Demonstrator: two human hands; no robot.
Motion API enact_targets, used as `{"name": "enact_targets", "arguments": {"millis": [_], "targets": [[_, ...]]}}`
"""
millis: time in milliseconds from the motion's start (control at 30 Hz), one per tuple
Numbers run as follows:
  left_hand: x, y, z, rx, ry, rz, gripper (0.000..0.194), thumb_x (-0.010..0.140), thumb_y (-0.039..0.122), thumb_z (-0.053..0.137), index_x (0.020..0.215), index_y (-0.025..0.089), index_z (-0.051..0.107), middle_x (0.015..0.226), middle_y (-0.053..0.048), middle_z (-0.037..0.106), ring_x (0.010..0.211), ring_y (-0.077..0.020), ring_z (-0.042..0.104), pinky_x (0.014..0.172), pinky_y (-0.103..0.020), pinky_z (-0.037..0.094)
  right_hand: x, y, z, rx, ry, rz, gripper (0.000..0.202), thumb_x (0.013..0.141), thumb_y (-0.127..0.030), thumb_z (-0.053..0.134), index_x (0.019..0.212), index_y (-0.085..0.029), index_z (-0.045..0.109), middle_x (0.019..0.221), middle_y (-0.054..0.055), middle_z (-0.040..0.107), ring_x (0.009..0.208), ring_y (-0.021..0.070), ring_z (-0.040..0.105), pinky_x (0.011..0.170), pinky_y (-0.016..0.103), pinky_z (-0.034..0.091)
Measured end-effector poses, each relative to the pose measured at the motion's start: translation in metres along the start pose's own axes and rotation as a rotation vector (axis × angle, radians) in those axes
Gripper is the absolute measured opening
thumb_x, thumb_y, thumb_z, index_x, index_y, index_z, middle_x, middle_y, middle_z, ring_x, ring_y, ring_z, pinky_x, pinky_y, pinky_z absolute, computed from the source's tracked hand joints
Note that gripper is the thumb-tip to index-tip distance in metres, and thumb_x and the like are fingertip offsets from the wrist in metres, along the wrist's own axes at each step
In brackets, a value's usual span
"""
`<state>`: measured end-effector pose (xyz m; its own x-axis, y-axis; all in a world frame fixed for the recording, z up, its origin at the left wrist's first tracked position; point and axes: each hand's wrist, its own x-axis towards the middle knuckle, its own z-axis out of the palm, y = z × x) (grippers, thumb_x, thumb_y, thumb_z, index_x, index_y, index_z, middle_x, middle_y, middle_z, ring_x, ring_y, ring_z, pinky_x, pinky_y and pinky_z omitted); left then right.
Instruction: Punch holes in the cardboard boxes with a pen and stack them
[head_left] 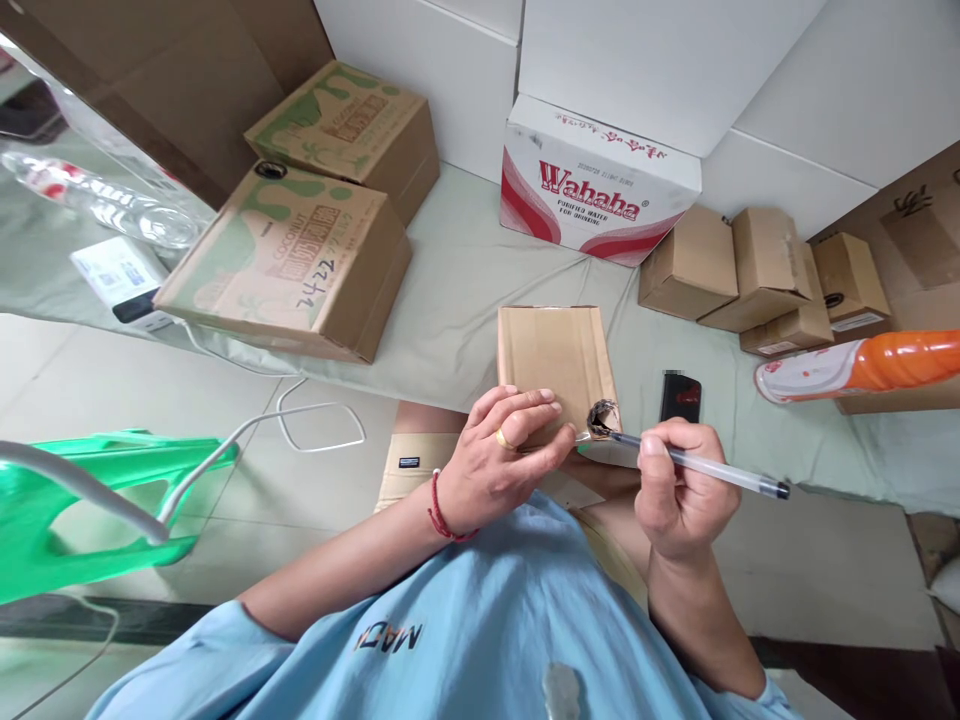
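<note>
A small brown cardboard box (551, 345) lies at the near edge of the cloth-covered table, in front of my body. My left hand (510, 440) rests flat on its near left part, fingers stretched out. In my right hand (682, 490) is a clear pen with black ends (724, 472), gripped between thumb and fingers. The pen's tip points left and meets the box's near right corner, by a dark, scribbled-looking round patch (602, 416). Whether that patch is ink or a hole I cannot tell.
Two coconut cartons (292, 260) stand left, near a plastic bottle (112, 200) and a white device (120, 280). A Wahaha carton (592, 185) is at the back. Small boxes (765, 260), an orange-and-white bottle (862, 365) and a black object (681, 397) lie right. A green stool (112, 500) stands lower left.
</note>
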<state>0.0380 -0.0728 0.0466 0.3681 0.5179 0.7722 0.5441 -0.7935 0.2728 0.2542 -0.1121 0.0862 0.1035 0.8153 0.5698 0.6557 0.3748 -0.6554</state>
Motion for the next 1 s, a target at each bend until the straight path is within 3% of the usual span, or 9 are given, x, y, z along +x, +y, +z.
{"name": "enact_targets", "arguments": {"millis": [267,400,467,533,600,667,800,900,1000], "targets": [[0.000,0.000,-0.001,0.013,-0.014,-0.012,0.025,0.100,0.012,0.064,0.121,0.025,0.069,0.115,-0.005,0.078,0.125,-0.0196,0.073,0.114,-0.039,0.049,0.002,0.001,-0.002,-0.022,0.016,0.010,0.011,0.102,-0.027,0.065,0.092,-0.022,0.067,0.069,-0.004,0.060,0.052,0.0108,0.050,0.050,0.025,0.041],[-0.001,-0.001,-0.006,0.005,-0.028,-0.011,0.028,0.099,0.012,0.067,0.123,0.025,0.069,0.117,-0.005,0.078,0.125,-0.0200,0.072,0.115,-0.040,0.050,0.006,0.000,-0.006,0.075,0.205,0.091,0.017,0.102,-0.033,0.068,0.090,-0.020,0.067,0.069,-0.003,0.062,0.054,0.0122,0.057,0.052,0.026,0.046],[-0.002,-0.002,-0.012,-0.010,-0.031,-0.017,0.022,0.102,0.020,0.069,0.123,0.025,0.069,0.117,-0.007,0.078,0.124,-0.0215,0.073,0.114,-0.041,0.050,0.009,0.007,-0.007,0.142,0.296,0.143,0.015,0.103,-0.034,0.069,0.097,-0.020,0.068,0.070,-0.003,0.064,0.052,0.0112,0.056,0.051,0.025,0.045],[-0.005,-0.003,-0.020,-0.030,-0.019,-0.034,0.018,0.105,0.032,0.067,0.120,0.022,0.070,0.115,-0.010,0.076,0.121,-0.0247,0.073,0.113,-0.045,0.051,0.010,0.023,-0.007,0.113,0.305,0.176,0.016,0.105,-0.034,0.066,0.109,-0.020,0.069,0.075,-0.002,0.069,0.051,0.0105,0.057,0.051,0.024,0.044],[-0.009,-0.006,-0.027,-0.041,0.002,-0.070,0.024,0.107,0.042,0.063,0.116,0.020,0.069,0.114,-0.012,0.074,0.118,-0.0280,0.072,0.114,-0.052,0.050,0.008,0.050,-0.005,-0.019,0.180,0.177,0.020,0.107,-0.034,0.062,0.119,-0.021,0.071,0.080,0.000,0.074,0.056,0.0120,0.062,0.058,0.026,0.050],[-0.014,-0.009,-0.033,-0.039,0.024,-0.131,0.030,0.107,0.048,0.060,0.115,0.021,0.068,0.114,-0.013,0.071,0.118,-0.0308,0.070,0.118,-0.059,0.047,0.003,0.080,0.001,-0.183,-0.040,0.151,0.022,0.106,-0.030,0.058,0.119,-0.022,0.073,0.086,0.003,0.077,0.069,0.0165,0.070,0.072,0.031,0.057],[-0.028,-0.018,-0.043,-0.054,0.069,-0.314,0.034,0.106,0.051,0.060,0.125,0.024,0.062,0.128,-0.015,0.065,0.139,-0.0380,0.059,0.122,-0.066,0.045,-0.013,0.131,0.018,-0.395,-0.382,0.129,0.033,0.101,-0.019,0.049,0.120,-0.020,0.075,0.102,0.011,0.079,0.095,0.0266,0.074,0.087,0.041,0.058],[-0.040,-0.026,-0.053,-0.016,0.086,-0.468,0.027,0.106,0.044,0.061,0.125,0.025,0.058,0.138,-0.016,0.060,0.149,-0.0386,0.051,0.122,-0.064,0.044,-0.022,0.153,0.032,-0.476,-0.495,0.139,0.041,0.093,-0.010,0.049,0.124,-0.017,0.075,0.106,0.015,0.077,0.101,0.0312,0.070,0.091,0.045,0.057],[-0.052,-0.033,-0.066,0.074,0.086,-0.685,0.022,0.106,0.044,0.061,0.117,0.025,0.059,0.138,-0.015,0.061,0.143,-0.0357,0.054,0.121,-0.060,0.043,-0.025,0.165,0.042,-0.504,-0.476,0.167,0.055,0.089,-0.006,0.045,0.139,-0.011,0.068,0.111,0.020,0.073,0.105,0.0344,0.066,0.098,0.052,0.056]]}}
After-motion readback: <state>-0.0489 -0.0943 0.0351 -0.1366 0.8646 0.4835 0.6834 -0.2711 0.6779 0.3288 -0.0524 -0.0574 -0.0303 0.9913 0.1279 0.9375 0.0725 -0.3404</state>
